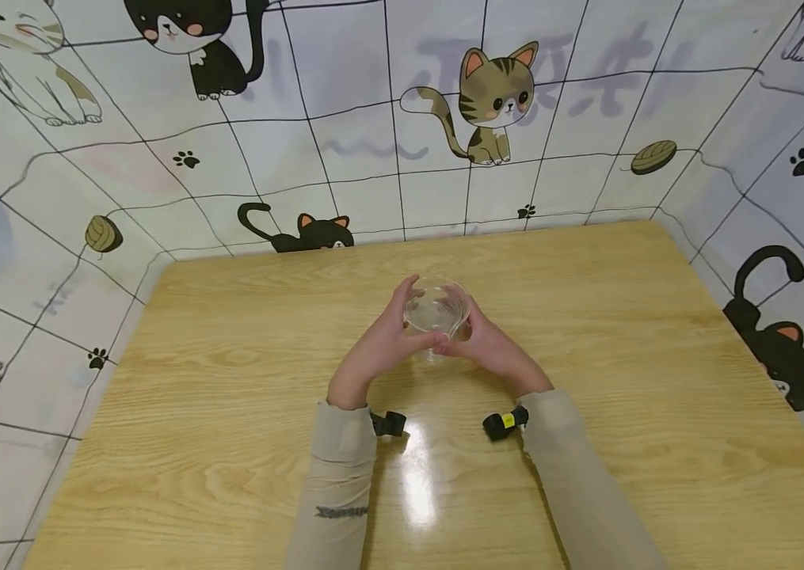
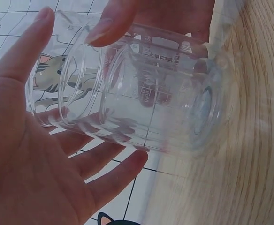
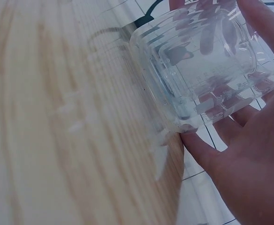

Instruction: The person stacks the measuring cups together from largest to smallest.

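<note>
A nested stack of clear glass beakers (image 1: 436, 307) stands near the middle of the table, held between both hands. My left hand (image 1: 393, 332) grips it from the left and my right hand (image 1: 487, 340) from the right, the thumbs meeting at the near side. In the left wrist view, several rims show one inside another on the beakers (image 2: 146, 103), with white graduation marks on the wall. Fingers of my left hand (image 2: 38, 154) curve along the side. The right wrist view shows the thick beaker base (image 3: 163, 84) low over the wood, with my right hand (image 3: 249, 159) around the wall.
The light wooden table (image 1: 230, 380) is bounded at the back and sides by white sheeting (image 1: 366, 150) with cat drawings and grid lines. Black wrist cameras (image 1: 390, 423) hang at both cuffs. A bright reflection lies on the wood between the forearms.
</note>
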Tool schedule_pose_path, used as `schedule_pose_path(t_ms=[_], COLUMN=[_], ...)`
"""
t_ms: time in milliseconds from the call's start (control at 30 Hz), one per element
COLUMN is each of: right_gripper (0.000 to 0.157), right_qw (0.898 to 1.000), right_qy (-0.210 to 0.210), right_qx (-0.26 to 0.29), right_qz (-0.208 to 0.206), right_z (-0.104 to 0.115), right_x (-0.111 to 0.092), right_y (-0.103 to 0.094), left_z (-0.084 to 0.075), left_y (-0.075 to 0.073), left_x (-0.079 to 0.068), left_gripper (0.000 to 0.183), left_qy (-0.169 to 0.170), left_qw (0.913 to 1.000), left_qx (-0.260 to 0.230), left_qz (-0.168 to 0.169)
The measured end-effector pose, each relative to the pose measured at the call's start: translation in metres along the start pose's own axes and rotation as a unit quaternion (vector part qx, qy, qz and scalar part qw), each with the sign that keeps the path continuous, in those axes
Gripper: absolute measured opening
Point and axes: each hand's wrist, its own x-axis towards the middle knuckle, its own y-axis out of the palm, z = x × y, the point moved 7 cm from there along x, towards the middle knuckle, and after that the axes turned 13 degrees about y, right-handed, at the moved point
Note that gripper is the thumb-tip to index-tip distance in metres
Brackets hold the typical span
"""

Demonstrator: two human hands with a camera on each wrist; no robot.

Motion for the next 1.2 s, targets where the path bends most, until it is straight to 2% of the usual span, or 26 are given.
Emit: schedule_pose_path(t_ms=[233,400,533,733,1033,1200], right_gripper=[0.097,0.096,0.095,0.097,0.099,0.098], right_qw=[0.999,0.999,1.0,0.999,0.995,0.994], right_qy=[0.019,0.012,0.002,0.016,0.016,0.023], right_qx=[0.023,0.027,0.013,-0.032,-0.064,-0.09], right_qz=[0.021,0.032,0.008,-0.03,-0.07,-0.061], right_z=[0.017,0.022,0.019,0.006,0.008,0.012], right_x=[-0.009,-0.01,-0.005,0.003,0.004,0.0], right_y=[0.005,0.008,0.007,0.004,0.0,-0.002], left_z=[0.003,0.005,0.006,0.006,0.005,-0.017], left_y=[-0.004,-0.005,-0.007,-0.007,-0.008,-0.011], left_x=[-0.004,-0.006,-0.007,-0.006,-0.004,-0.007], left_gripper=[0.099,0.097,0.095,0.094,0.091,0.089], left_qy=[-0.006,-0.002,-0.002,0.006,0.014,-0.006], left_qw=[0.9998,0.9998,0.9996,0.9993,0.9987,0.9984], left_qx=[-0.016,-0.015,-0.022,-0.031,-0.043,-0.056], left_qz=[-0.004,-0.012,-0.017,-0.021,-0.026,-0.007])
